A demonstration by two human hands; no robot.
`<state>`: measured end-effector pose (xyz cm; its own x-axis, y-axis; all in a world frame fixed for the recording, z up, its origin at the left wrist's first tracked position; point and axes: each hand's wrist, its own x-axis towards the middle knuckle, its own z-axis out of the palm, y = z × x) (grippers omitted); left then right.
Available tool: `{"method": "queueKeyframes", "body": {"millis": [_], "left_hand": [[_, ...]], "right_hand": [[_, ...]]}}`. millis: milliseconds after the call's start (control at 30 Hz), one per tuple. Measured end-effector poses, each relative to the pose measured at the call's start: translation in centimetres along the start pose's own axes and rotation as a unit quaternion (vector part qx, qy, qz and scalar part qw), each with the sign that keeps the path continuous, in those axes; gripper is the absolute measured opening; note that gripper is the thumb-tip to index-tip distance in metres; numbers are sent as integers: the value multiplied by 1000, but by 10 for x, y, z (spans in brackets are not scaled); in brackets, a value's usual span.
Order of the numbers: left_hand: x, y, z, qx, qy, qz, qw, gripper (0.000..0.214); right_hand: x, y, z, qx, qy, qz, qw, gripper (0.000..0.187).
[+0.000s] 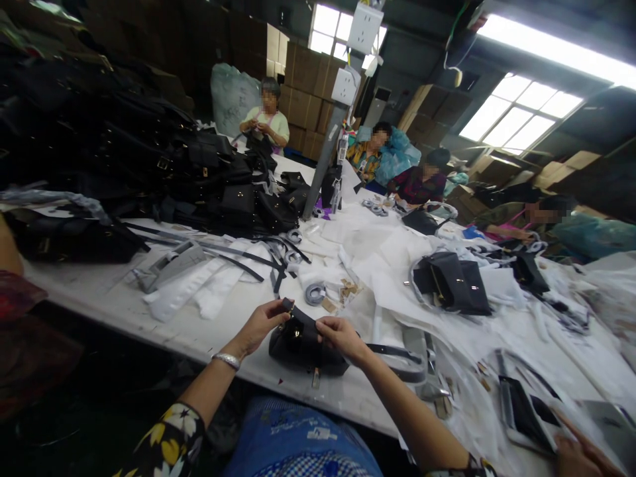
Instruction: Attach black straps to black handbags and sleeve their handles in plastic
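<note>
In front of me, near the table's edge, a small black handbag (285,351) with gold-coloured metal fittings lies on the white tabletop. A short black strap (302,317) is stretched above it between my two hands. My left hand (265,323) pinches the strap's left end, close to a metal fitting. On the other side, my right hand (342,336) grips the strap with thumb and fingers over the bag. A small tag (316,377) hangs at the bag's front. Whether the strap is fastened to the bag, I cannot tell.
A large heap of black bags (163,152) fills the left. Beyond the bag lie a grey tape roll (315,293) and a grey tape dispenser (173,265). Another black bag (454,285) stands right. A grey post (322,159) rises mid-table. Several co-workers sit around the table.
</note>
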<state>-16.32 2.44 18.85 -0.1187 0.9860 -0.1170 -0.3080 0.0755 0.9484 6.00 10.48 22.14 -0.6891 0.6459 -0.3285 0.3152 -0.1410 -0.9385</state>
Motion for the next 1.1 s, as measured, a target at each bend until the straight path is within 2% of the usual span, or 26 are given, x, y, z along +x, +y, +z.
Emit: {"method": "queueKeyframes", "body": {"millis": [100, 167, 233, 333, 400, 467, 500, 567, 633, 667, 700, 733, 767, 833, 867, 933, 1033, 1100], "left_hand": [[1, 5, 16, 37, -72, -14, 997, 41], [2, 5, 27, 65, -88, -9, 994, 35], [4, 3, 35, 102, -62, 7, 993, 28], [6, -4, 39, 141, -20, 22, 990, 18], [8, -8, 41, 146, -10, 23, 989, 15], [8, -10, 44, 143, -5, 26, 989, 18], [8, -11, 46, 139, -7, 27, 990, 23], [6, -12, 52, 134, -19, 32, 990, 30], [4, -13, 57, 134, -33, 33, 990, 35], [3, -14, 60, 136, -36, 33, 990, 37], [2, -15, 61, 136, -34, 32, 990, 40], [1, -15, 63, 136, -29, 32, 990, 43], [1, -16, 63, 136, -21, 34, 990, 46], [2, -17, 63, 134, -4, 42, 990, 47], [2, -18, 62, 132, 5, 47, 990, 47], [4, -21, 63, 127, 17, 56, 990, 46], [5, -27, 67, 124, 16, 71, 990, 44], [5, -30, 70, 154, 11, 86, 984, 41]], "right_hand": [[7, -13, 9, -17, 28, -32, 999, 38], [12, -21, 17, -99, 87, -83, 988, 39], [15, -27, 24, -238, 152, -131, 950, 43], [14, -33, 32, -424, 197, -143, 872, 48], [13, -37, 35, -486, 207, -163, 833, 36], [13, -42, 38, -491, 200, -222, 818, 21], [14, -47, 39, -470, 194, -255, 823, 18], [14, -60, 40, -368, 188, -296, 861, 20], [14, -78, 36, -181, 202, -300, 915, 25], [14, -87, 31, -62, 217, -296, 928, 28], [14, -95, 25, 60, 233, -291, 926, 30], [13, -102, 16, 174, 248, -286, 909, 31], [12, -106, 6, 269, 265, -282, 882, 31], [9, -104, -13, 380, 302, -258, 835, 29], [6, -99, -20, 402, 318, -235, 826, 27], [-2, -81, -26, 405, 324, -176, 836, 24], [-17, -48, -15, 353, 249, -90, 897, 26], [-24, -31, -2, 286, 201, -66, 935, 33]]}}
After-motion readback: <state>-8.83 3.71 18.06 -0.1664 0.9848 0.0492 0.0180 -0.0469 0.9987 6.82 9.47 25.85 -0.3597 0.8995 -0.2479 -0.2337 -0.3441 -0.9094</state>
